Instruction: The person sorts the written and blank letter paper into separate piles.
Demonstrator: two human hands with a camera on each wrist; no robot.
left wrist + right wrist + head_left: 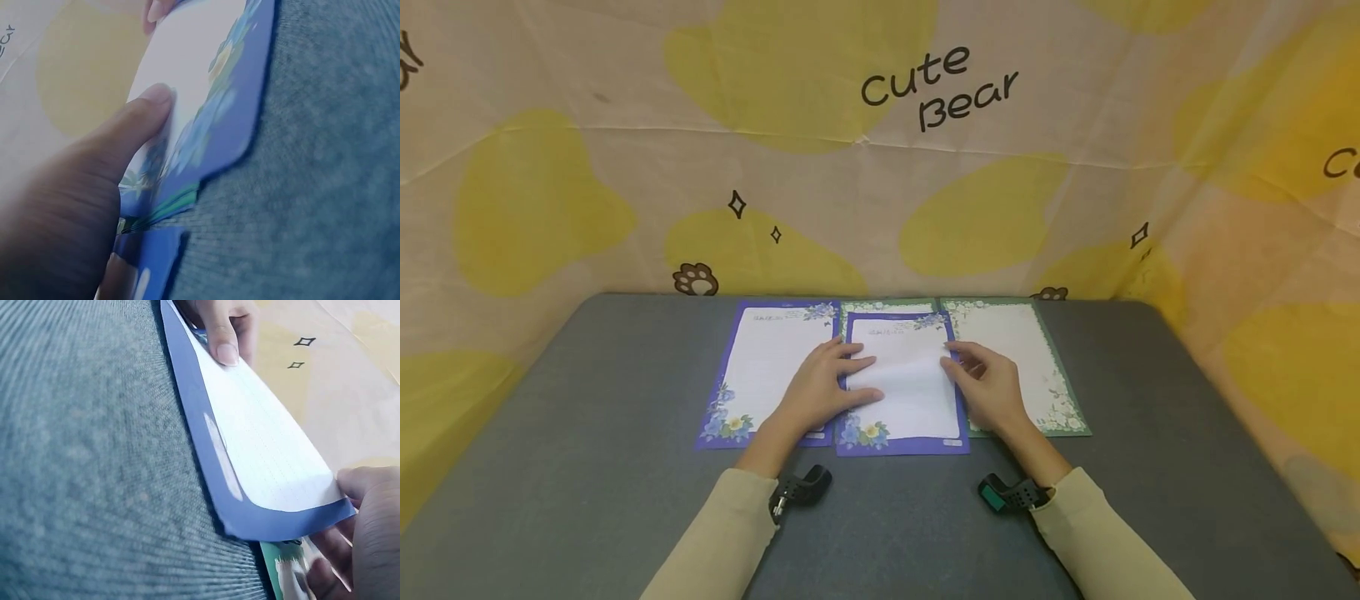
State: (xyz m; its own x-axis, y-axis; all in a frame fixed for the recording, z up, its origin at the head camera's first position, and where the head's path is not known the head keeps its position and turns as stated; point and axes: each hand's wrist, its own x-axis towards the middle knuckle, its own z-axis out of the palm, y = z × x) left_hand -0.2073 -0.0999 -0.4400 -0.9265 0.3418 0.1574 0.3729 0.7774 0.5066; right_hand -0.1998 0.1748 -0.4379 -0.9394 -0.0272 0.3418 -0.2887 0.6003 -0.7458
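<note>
A purple-bordered sheet of writing paper (910, 396) with blue flowers lies in the middle, over part of a green-bordered sheet (891, 307). My left hand (823, 383) rests on its left side, fingers spread, and the left thumb (147, 109) touches its white face in the left wrist view. On the right edge, my right hand (992, 387) pinches the paper. The right wrist view shows that hand (381, 519) with its thumb on top and fingers below, the purple border (287, 524) bending upward there.
Another purple-bordered sheet (767, 358) lies to the left, partly under my left forearm. A green-bordered floral sheet (1026, 350) is on the right. All lie on a dark grey table (625, 400) before a patterned cloth backdrop (820, 192).
</note>
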